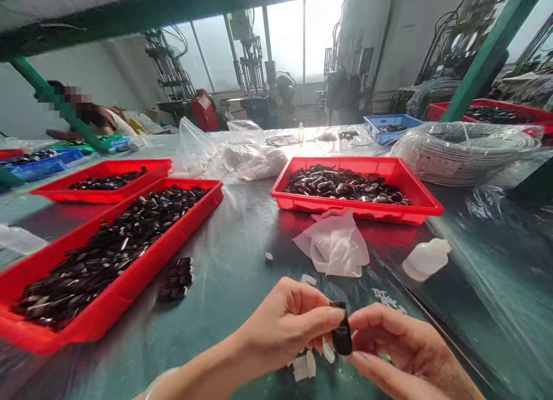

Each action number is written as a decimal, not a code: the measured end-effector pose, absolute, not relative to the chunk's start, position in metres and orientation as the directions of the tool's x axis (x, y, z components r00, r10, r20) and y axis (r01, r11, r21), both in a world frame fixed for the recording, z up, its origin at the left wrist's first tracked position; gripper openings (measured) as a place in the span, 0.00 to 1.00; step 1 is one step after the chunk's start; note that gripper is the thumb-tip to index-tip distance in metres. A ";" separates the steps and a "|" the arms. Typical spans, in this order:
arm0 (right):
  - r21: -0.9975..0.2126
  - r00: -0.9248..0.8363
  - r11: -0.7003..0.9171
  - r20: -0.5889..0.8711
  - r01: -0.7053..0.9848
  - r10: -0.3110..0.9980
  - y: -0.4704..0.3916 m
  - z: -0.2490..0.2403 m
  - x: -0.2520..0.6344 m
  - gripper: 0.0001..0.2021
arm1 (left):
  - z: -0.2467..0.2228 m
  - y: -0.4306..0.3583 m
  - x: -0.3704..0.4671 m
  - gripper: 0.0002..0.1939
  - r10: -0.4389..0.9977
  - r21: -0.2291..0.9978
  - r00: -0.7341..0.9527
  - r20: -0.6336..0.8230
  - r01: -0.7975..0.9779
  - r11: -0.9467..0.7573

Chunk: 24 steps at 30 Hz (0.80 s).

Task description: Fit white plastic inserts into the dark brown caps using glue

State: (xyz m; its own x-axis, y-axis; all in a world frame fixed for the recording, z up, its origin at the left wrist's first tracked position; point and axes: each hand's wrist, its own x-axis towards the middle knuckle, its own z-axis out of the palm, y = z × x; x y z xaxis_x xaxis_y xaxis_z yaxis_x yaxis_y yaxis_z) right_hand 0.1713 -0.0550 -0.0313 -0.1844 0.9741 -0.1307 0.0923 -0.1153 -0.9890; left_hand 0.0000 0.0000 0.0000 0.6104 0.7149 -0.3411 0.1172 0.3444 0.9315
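Observation:
A small, glossy black plastic part [342, 334] is held upright over the near part of the table. My left hand [283, 328] pinches it from the left between thumb and fingers. From the right, the thumb and forefinger of my right hand [406, 348] close on its edge; the exact contact is partly hidden. Below the hands lie small white pieces [305, 366], some covered by my fingers. More white bits [389, 299] are scattered just beyond my right hand. Several black parts [178, 279] sit grouped in rows to the left.
Red trays [216, 193] of black parts stand at the left, another red tray [423, 210] ahead. Crumpled white sheeting [334, 244] and a white plastic piece [427, 259] lie before it. A wrapped coil [458, 152] sits right. Green posts [492, 54] frame the bench; a person [97, 114] is far left.

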 end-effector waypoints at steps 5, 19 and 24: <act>-0.987 -0.124 -0.001 -0.021 0.162 0.992 -0.058 -0.031 0.170 0.06 | 0.001 0.000 -0.002 0.17 0.728 0.932 0.588 -0.351 0.146 0.331; -0.245 -0.107 0.241 0.457 0.939 0.883 -0.043 -0.033 0.215 0.10 | 0.002 0.004 -0.008 0.16 0.744 0.931 0.560 -0.364 0.185 0.316; -0.029 -0.058 0.073 0.365 0.997 0.929 -0.046 -0.038 0.221 0.12 | 0.000 0.005 -0.010 0.15 0.736 0.930 0.571 -0.363 0.179 0.320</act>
